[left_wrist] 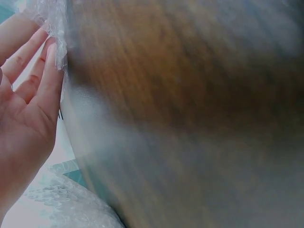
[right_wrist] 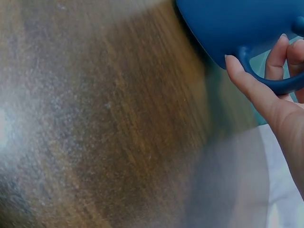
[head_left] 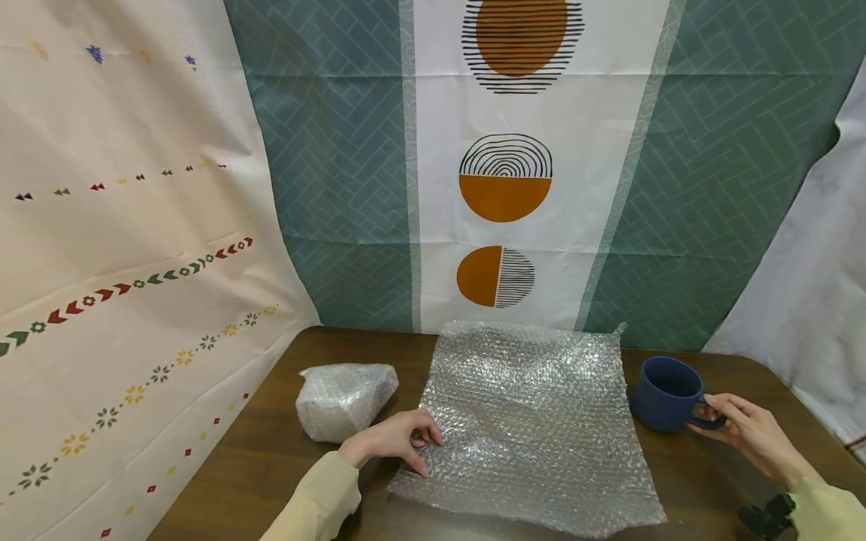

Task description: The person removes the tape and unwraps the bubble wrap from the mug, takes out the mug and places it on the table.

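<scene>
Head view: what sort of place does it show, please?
Perhaps a makeshift indoor workspace: patterned cloths hang behind and beside a wooden table, where bubble wrap lies spread near a mug.

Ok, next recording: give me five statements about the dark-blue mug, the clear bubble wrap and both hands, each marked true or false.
1. The right hand holds the round dark-blue mug by its handle. True.
2. The mug is upside down. False: its opening faces upward.
3. The flat sheet of clear bubble wrap lies between the mug and a rounded bundle in clear bubble wrap. True.
4. The left hand is inside the mug. False: it is at the sheet's left edge.
5. The sheet lies on a dark-brown wood-grain table. True.
</scene>
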Demonstrator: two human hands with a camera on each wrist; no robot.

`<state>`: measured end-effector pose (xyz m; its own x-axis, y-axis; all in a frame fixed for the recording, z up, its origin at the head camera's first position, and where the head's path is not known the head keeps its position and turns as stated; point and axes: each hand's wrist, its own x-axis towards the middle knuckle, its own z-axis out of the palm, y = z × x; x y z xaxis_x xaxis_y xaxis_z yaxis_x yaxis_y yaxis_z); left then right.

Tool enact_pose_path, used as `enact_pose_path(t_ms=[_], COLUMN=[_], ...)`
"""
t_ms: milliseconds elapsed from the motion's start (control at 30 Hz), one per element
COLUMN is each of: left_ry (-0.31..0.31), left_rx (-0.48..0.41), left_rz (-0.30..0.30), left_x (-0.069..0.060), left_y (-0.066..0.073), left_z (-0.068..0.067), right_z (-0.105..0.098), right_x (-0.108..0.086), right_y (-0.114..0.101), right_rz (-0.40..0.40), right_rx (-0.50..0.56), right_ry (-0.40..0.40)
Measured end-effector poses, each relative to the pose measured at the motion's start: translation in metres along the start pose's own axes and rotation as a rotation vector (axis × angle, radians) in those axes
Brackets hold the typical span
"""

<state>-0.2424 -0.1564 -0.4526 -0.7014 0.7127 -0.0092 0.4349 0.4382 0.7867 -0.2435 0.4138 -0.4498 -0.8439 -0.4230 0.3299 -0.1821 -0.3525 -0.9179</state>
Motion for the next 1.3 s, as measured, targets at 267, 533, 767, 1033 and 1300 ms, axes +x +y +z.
enact_pose_path(t_ms=[267, 533, 767, 1033, 1300], left_ry=[-0.004, -0.013, 0.003, 0.018, 0.013], left_rx=[0.012, 0.03, 0.046, 0.074, 0.123], left_rz=[-0.002, 0.01, 0.031, 0.044, 0.063], left_x=[0.0015, 0.0014, -0.0005, -0.0006, 0.0001], left_y=[-0.0004, 0.0002, -0.0005, 0.0004, 0.0053], left_z=[-0.0008, -0.0003, 0.0005, 0.0013, 0.0001], right_z=[-0.0052, -0.0079, -0.0069, -0.0025, -0.0017], right_x=[-0.0009, -0.0046, -0.0063, -0.0069, -0.0097], right_y=[0.0051, 0.0079, 0.0078, 0.0067, 0.0059], right_rz=[0.0, -0.024, 0.012, 0.034, 0.045], right_rx=[0.02, 0.094, 0.08, 0.015, -0.037], right_ry=[0.002, -0.048, 0.005, 0.074, 0.125])
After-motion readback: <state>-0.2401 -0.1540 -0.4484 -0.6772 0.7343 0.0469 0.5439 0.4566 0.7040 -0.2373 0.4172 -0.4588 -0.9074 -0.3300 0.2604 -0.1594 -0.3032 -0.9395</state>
